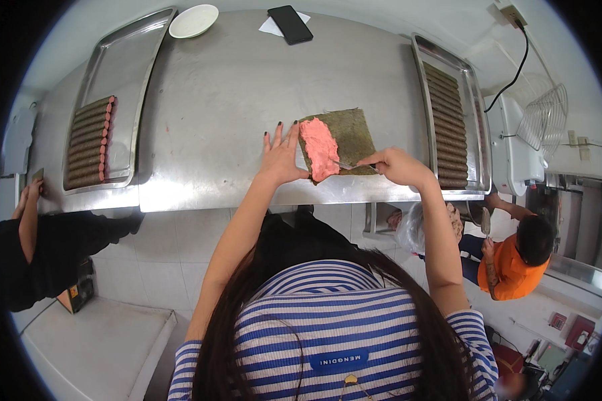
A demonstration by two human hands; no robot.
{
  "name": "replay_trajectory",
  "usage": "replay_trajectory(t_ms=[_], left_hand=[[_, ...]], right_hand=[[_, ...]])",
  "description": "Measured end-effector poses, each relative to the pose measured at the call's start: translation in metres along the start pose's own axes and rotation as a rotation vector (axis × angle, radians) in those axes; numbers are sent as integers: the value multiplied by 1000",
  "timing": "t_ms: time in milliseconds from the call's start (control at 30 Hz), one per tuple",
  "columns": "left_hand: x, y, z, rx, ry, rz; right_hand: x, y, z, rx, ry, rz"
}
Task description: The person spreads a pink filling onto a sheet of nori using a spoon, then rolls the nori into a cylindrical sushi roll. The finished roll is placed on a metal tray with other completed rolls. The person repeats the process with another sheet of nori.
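Observation:
A square dark green seaweed sheet [354,137] lies flat on the steel table, near its front edge. Pink paste [319,148] covers a band along the sheet's left side. My right hand [398,167] is closed around the handle of a metal spreading tool [346,166], whose tip meets the paste; its exact kind is hard to make out. My left hand [281,155] rests with fingers spread at the left edge of the sheet, beside the paste, holding nothing.
A metal tray [124,67] at the left holds several seaweed rolls [87,144] with pink ends. Another tray [478,100] at the right holds more rolls [446,127]. At the back are a white bowl [194,21] and a black phone [290,24]. People stand at both sides.

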State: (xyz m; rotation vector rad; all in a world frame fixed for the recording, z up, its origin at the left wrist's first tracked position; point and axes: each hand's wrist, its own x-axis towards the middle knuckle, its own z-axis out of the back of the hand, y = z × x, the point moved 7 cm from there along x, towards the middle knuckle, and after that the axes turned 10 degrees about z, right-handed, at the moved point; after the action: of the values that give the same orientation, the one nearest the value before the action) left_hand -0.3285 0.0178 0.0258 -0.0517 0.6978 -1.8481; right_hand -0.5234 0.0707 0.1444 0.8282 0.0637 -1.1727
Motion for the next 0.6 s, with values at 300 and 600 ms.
replay_trajectory(t_ms=[300,600], left_hand=[[-2,-2,-1,39,49,6],[-17,-5,-7,-19,32,6]], right_hand=[[1,-11,-1,320,-82,53],[15,-4,2,-327,-294,29]])
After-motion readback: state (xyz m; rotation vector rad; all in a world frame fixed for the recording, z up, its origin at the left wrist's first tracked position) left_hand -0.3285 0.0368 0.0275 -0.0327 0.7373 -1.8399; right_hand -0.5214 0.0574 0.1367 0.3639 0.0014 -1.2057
